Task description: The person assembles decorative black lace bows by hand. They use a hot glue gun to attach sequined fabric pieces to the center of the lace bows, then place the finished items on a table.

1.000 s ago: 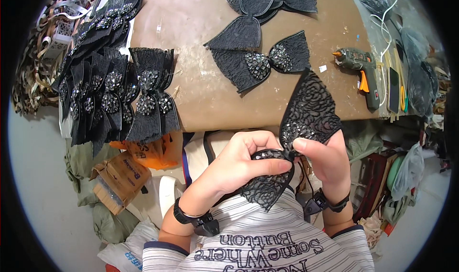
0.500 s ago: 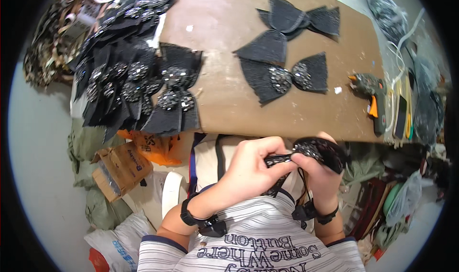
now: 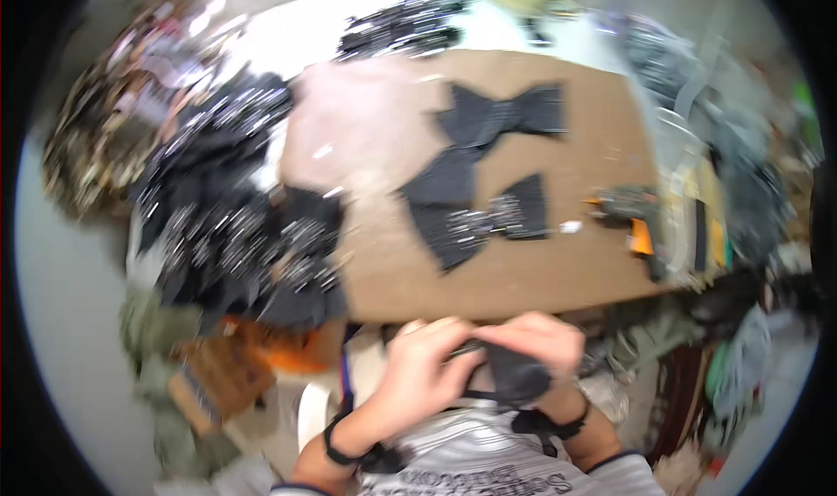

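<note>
Close to my body, before the table's near edge, my left hand (image 3: 425, 367) and my right hand (image 3: 547, 349) pinch a black fabric bow (image 3: 516, 376) between them. One dark lobe of it hangs down between the hands; motion blur hides its finer detail, and my fingers cover its middle. Beyond my hands, a black bow with sparkling beaded lobes (image 3: 510, 221) lies on the brown work surface (image 3: 410, 291). Above it rest plain black fabric bow pieces (image 3: 501, 117), partly overlapping. Both wrists wear black bands.
Beaded black bows (image 3: 248, 248) are heaped at the table's left. A glue gun (image 3: 629, 208) with orange parts lies at the right, near a pale cable (image 3: 684, 130). More shiny black pieces (image 3: 405, 21) sit at the back. Below left stands a cardboard box (image 3: 218, 383).
My view has tilted up, showing more of the table's far end. The bow has been turned: a matt dark lobe now faces me instead of the glossy beaded side. Both hands still grip it.
</note>
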Tool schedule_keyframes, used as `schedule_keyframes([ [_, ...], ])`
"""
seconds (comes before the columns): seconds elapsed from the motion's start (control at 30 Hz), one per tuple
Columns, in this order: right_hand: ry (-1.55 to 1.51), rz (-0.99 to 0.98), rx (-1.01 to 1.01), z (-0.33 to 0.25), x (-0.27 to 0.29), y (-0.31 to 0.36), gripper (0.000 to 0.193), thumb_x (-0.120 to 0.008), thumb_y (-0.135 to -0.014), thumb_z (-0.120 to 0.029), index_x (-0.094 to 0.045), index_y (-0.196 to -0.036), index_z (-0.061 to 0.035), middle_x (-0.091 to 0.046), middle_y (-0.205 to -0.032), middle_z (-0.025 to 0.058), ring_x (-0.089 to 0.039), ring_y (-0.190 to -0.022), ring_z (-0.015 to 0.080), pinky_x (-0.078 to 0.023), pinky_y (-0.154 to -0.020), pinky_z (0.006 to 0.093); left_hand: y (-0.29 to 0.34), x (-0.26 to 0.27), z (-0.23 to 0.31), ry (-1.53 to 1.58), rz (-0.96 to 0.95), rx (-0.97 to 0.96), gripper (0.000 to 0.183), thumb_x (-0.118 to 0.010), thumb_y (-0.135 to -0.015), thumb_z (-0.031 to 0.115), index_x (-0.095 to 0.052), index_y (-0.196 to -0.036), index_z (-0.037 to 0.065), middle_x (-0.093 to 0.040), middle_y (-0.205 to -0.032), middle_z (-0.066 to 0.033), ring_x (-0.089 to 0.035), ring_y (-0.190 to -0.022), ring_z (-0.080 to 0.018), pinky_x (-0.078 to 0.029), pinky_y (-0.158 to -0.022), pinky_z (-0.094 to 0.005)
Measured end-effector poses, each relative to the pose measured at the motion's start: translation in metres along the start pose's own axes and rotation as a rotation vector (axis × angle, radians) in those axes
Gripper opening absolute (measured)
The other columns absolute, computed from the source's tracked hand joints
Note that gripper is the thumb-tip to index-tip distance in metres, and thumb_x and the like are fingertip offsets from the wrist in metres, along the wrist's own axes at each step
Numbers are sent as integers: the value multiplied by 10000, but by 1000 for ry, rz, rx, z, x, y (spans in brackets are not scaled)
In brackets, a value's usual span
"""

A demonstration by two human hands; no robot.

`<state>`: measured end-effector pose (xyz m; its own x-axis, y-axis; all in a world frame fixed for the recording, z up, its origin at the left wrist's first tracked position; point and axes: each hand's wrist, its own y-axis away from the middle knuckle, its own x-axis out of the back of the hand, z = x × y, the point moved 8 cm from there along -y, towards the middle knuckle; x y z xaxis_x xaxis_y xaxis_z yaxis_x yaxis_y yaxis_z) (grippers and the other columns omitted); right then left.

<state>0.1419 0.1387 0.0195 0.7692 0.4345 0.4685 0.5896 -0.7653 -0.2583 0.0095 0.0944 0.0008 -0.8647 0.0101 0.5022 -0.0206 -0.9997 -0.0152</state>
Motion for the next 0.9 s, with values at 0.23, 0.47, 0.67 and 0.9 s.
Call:
schedule_keyframes([
  [0.23, -273, 110, 0, 13, -1, 5, 351, -751, -700, -75, -732, -1044, -7, -690, -831, 119, -683, -729, 255, -524, -652, 325, 2, -8, -23, 90, -8, 128, 118, -674, -744, 83, -605, -751, -13, -528, -653, -145, -473, -589, -319, -379, -585, -359],
  [0.47, -345, 206, -60, 26, 3, 19, 342, -672, -683, 89, -727, -1010, 5, -697, -837, 120, -684, -719, 227, -509, -625, 298, 3, -22, -21, 221, -138, 162, 124, -660, -826, -54, -664, -949, -72, -672, -858, -60, -604, -815, -111, -487, -750, -256],
  [0.67, -310, 230, 22, 13, 10, 15, 366, -676, -677, 55, -712, -1029, -38, -620, -785, 104, -625, -683, 292, -482, -604, 339, 14, -31, -49, 274, -113, 191, 230, -618, -805, -70, -673, -1026, -41, -686, -913, -39, -614, -838, -103, -500, -755, -255],
  [0.9, -383, 205, -38, 25, 14, 23, 368, -710, -677, 59, -714, -1035, -26, -655, -827, 119, -647, -706, 260, -503, -629, 328, 8, -40, -34, 299, -152, 234, 229, -672, -807, 8, -668, -1035, -7, -669, -925, -89, -625, -861, -191, -482, -774, -311],
])
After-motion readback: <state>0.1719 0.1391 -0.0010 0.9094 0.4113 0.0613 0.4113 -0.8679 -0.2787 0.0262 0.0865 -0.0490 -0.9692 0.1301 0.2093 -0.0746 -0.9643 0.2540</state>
